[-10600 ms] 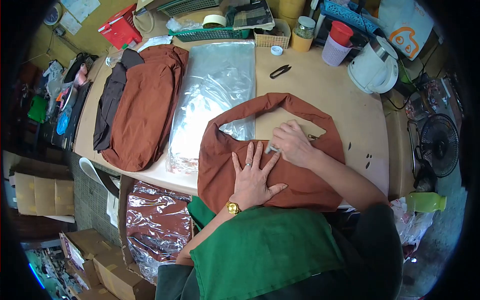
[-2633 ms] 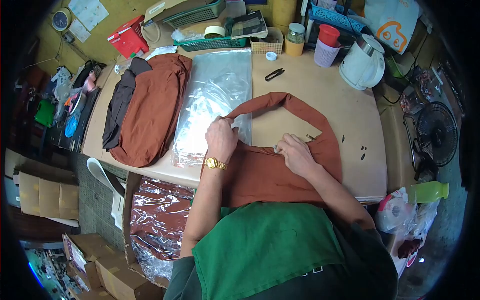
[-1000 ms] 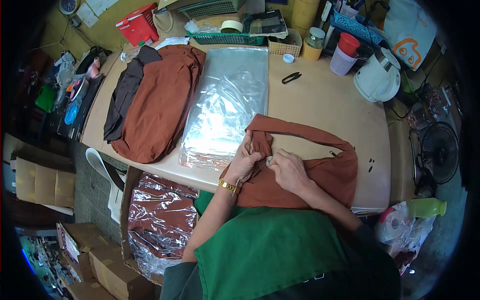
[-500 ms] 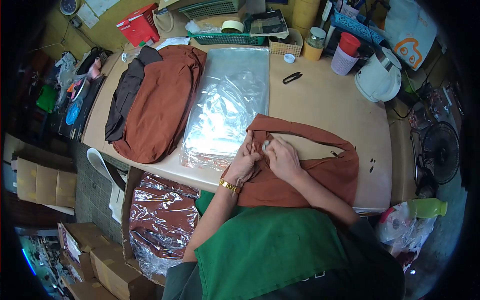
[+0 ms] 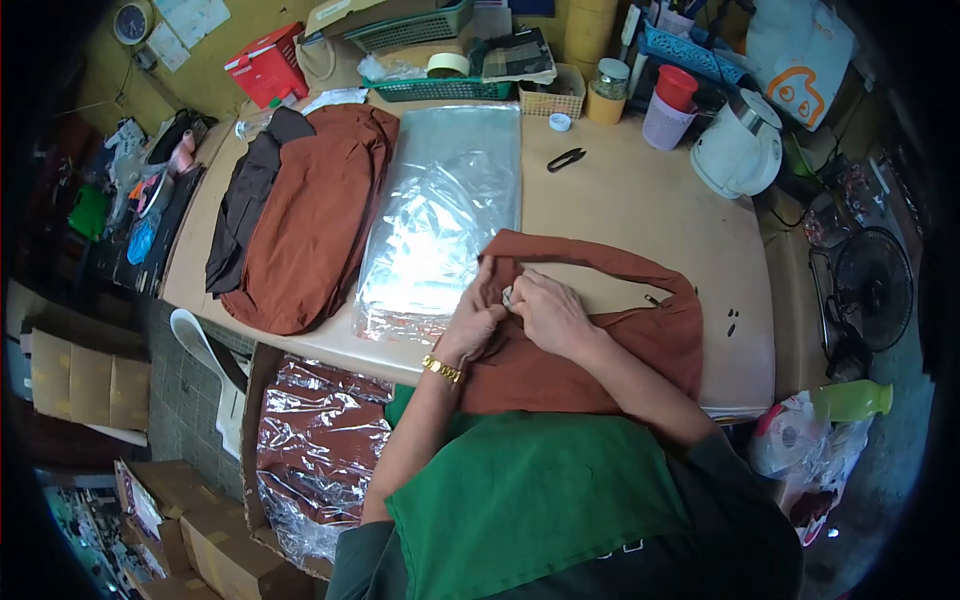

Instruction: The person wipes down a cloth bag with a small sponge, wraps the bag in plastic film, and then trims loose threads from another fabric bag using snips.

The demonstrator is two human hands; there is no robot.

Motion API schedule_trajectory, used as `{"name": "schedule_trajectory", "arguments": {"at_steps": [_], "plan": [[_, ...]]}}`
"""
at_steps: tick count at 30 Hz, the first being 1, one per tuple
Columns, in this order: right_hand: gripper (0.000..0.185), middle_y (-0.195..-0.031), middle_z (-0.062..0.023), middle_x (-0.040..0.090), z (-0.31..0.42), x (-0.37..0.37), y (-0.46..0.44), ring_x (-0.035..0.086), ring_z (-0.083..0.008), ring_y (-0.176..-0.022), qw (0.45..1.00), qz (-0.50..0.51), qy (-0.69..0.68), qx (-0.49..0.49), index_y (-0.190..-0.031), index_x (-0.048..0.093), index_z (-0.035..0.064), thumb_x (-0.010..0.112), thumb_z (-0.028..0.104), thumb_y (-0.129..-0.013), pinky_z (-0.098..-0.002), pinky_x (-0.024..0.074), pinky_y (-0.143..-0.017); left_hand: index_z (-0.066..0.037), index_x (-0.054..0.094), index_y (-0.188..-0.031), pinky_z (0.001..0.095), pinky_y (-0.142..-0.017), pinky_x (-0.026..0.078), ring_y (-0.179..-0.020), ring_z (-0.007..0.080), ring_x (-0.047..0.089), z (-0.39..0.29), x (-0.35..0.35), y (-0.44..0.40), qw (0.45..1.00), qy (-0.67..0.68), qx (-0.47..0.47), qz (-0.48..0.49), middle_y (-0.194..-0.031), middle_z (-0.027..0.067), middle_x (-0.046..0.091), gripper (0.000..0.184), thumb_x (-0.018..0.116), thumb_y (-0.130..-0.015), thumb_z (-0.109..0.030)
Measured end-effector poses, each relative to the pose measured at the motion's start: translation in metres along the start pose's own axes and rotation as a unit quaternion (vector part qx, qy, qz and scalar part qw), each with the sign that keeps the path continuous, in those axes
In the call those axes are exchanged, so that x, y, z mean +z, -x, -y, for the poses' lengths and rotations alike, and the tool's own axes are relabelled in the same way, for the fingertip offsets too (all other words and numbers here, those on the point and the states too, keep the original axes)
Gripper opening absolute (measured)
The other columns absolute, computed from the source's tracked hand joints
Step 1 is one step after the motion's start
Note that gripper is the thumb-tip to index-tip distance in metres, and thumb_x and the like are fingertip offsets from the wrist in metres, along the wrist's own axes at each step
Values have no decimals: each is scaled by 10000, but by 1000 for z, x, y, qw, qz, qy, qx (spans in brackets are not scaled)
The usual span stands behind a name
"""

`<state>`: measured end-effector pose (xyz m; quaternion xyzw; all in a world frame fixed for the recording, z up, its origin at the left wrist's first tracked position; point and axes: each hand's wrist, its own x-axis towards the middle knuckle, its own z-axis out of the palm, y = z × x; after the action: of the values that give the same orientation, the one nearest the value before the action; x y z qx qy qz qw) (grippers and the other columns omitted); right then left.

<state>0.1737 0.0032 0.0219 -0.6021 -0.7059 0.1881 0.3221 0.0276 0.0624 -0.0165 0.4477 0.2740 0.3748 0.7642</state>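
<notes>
A rust-brown cloth bag (image 5: 610, 365) lies at the table's front edge, its strap looped toward the back and a small zip pull showing at the right of its opening. My left hand (image 5: 474, 322), with a gold watch at the wrist, is closed on the bag's fabric at the left end of the opening. Close beside it, my right hand (image 5: 548, 312) pinches a small whitish piece (image 5: 508, 297) against the fabric there. What this piece is cannot be made out.
Left on the table (image 5: 655, 160) are clear plastic sleeves (image 5: 440, 215) and a stack of brown bags (image 5: 320, 215). Black snips (image 5: 566, 160), a white lid (image 5: 559, 122), baskets, a jar and a white kettle (image 5: 738, 150) stand behind. A box of wrapped bags (image 5: 320, 440) is below left.
Over the last second my right hand has moved a little left along the bag with the whitish piece. Earlier my left hand lay flat on the bag; it now grips the fabric, and the strap has shifted.
</notes>
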Motion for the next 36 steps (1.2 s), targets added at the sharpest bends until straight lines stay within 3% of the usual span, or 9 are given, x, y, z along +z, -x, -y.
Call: {"name": "schedule_trajectory", "arguments": {"at_steps": [4, 6, 8, 10, 14, 16, 22, 24, 36], "plan": [[62, -930, -179, 616, -7, -79, 8, 605, -369, -789, 983, -126, -73, 110, -974, 538, 51, 516, 79, -923, -418, 487, -691, -37, 571, -1282, 374, -1077, 381, -1291, 304, 496, -77, -9, 0, 909, -384, 133, -94, -1332, 226, 536, 568, 449, -754, 133], [184, -919, -167, 637, -38, -112, 11, 626, -327, -771, 952, -206, -149, 171, -1083, 551, 80, 430, 31, -953, -386, 499, -695, -62, 608, -1207, 423, -1081, 371, -1308, 387, 455, -86, -5, -3, 654, -642, 320, -240, -1418, 231, 450, 489, 519, -759, 113], [251, -967, -161, 624, -70, -132, 8, 626, -318, -821, 954, -231, -111, 156, -1098, 581, 73, 405, -9, -939, -373, 500, -747, -83, 636, -1077, 530, -1057, 360, -1213, 416, 500, -93, 19, 0, 765, -586, 236, -124, -1376, 191, 490, 352, 625, -743, 29], [173, -1033, -168, 596, -83, -140, 1, 604, -320, -943, 967, -218, 32, 128, -1055, 627, 28, 519, 54, -923, -386, 489, -827, -77, 625, -1115, 554, -1081, 322, -1234, 381, 494, -55, 39, -7, 723, -641, 259, 20, -1330, 183, 529, 315, 653, -802, -90], [203, -1064, -177, 569, -73, -112, -26, 569, -314, -1031, 961, -197, 180, 77, -962, 673, -17, 671, 153, -851, -407, 475, -876, -46, 557, -1247, 551, -1100, 298, -1251, 371, 496, -3, 66, -12, 687, -676, 263, 39, -1305, 186, 548, 435, 668, -866, -223], [307, -1038, -171, 576, -83, -103, -38, 554, -326, -1046, 935, -26, 343, 82, -889, 690, -33, 764, 237, -763, -431, 469, -889, -27, 563, -1239, 483, -986, 422, -1084, 360, 591, -16, 67, -12, 673, -712, 100, 173, -1186, 180, 607, 421, 657, -876, -219], [179, -944, -149, 569, -55, -102, -46, 569, -325, -950, 970, -115, 214, 19, -868, 690, -26, 726, 107, -753, -415, 477, -840, 31, 512, -1033, 450, -798, 494, -922, 373, 624, -7, 79, -63, 777, -622, 58, 81, -945, 275, 621, 267, 526, -974, -230], [154, -933, -150, 571, -51, -102, -49, 574, -323, -943, 970, -144, 193, 19, -872, 690, -26, 699, 82, -763, -415, 477, -835, 16, 513, -1019, 352, -802, 487, -846, 232, 605, 16, 80, -84, 915, -387, 68, 88, -913, 133, 627, 278, 498, -1014, -261], [179, -914, -205, 568, -112, -86, -33, 581, -380, -899, 964, -234, 32, 120, -951, 696, -19, 618, 106, -848, -457, 466, -801, 21, 629, -1070, 228, -797, 517, -897, 87, 623, 19, 68, -59, 982, -33, -143, 116, -1014, 61, 672, 208, 689, -903, -86]]}}
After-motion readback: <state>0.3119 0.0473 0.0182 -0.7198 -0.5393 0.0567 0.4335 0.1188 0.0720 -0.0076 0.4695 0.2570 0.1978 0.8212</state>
